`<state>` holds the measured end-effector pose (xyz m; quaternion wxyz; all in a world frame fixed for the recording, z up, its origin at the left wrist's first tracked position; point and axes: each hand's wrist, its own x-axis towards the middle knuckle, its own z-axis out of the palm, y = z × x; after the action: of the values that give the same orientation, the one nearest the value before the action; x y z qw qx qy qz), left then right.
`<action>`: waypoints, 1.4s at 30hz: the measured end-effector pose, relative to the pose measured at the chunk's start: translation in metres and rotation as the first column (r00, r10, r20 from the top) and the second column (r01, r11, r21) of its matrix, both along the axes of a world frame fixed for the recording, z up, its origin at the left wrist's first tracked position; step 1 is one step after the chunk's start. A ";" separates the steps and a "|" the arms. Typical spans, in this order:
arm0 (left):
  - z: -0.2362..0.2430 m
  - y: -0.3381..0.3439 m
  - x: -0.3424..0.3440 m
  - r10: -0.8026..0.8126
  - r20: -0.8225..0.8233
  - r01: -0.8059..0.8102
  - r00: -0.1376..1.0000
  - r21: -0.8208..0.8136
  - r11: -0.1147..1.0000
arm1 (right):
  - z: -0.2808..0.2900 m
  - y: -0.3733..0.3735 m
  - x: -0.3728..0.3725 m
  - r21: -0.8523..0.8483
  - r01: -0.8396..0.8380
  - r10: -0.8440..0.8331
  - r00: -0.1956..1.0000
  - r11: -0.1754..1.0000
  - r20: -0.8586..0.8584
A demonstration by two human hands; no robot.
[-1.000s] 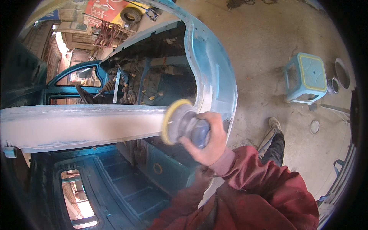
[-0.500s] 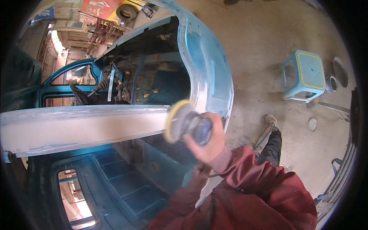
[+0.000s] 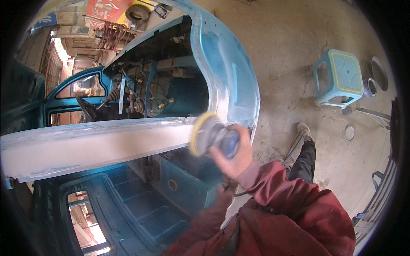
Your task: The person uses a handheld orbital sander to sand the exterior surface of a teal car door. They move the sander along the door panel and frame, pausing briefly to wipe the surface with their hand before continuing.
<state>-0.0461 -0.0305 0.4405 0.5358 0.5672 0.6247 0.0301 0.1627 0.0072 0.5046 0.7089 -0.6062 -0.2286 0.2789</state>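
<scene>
My right hand (image 3: 235, 155) is closed around a round sander (image 3: 213, 135) with a yellow-edged pad, a grey body and a blue part under my palm. Its pad stands on edge at the right end of a long pillar (image 3: 106, 143) coated in whitish filler; I cannot tell whether they touch. The pillar belongs to a blue vehicle body (image 3: 230, 72). My left forearm comes up from the lower edge in a dark red sleeve (image 3: 198, 232). Most of my left hand (image 3: 225, 187) is hidden behind the right wrist, and its fingers do not show.
Openings beside the pillar show a steering wheel (image 3: 86, 109), loose wiring (image 3: 162, 96) and a blue door panel (image 3: 106, 209). On the concrete floor to the right stand a light blue stool (image 3: 341, 74) and a can (image 3: 370, 87). A tyre (image 3: 137, 13) lies at the far left.
My right hand and the sander have moved slightly right. The vehicle and stool sit a little differently in the picture as the view shifts.
</scene>
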 end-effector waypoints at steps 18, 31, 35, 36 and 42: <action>0.009 0.012 0.028 0.155 0.319 -0.174 0.935 0.032 0.984 | 0.053 0.008 0.005 0.216 0.035 -0.088 0.967 0.976 0.241; -0.013 -0.012 0.008 0.139 0.190 -0.143 0.972 0.009 0.990 | -0.029 0.003 -0.007 -0.102 0.065 -0.069 0.997 0.993 -0.038; -0.042 -0.030 0.005 -0.015 -0.142 0.013 0.990 -0.012 1.000 | -0.083 0.000 0.000 -0.266 0.092 -0.130 0.983 0.960 -0.131; -0.047 -0.037 0.009 -0.054 -0.193 0.046 0.980 -0.042 0.998 | -0.091 -0.002 0.002 -0.236 0.113 -0.156 0.972 0.965 -0.175; 0.005 -0.052 0.043 -0.277 -0.158 0.300 0.948 0.145 0.943 | -0.114 -0.032 0.032 -0.280 0.081 -0.156 0.953 0.957 -0.258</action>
<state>-0.0028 -0.0824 0.4454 0.4414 0.6964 0.5648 -0.0349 0.1947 -0.0248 0.3902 0.6617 -0.6633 -0.0501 0.3458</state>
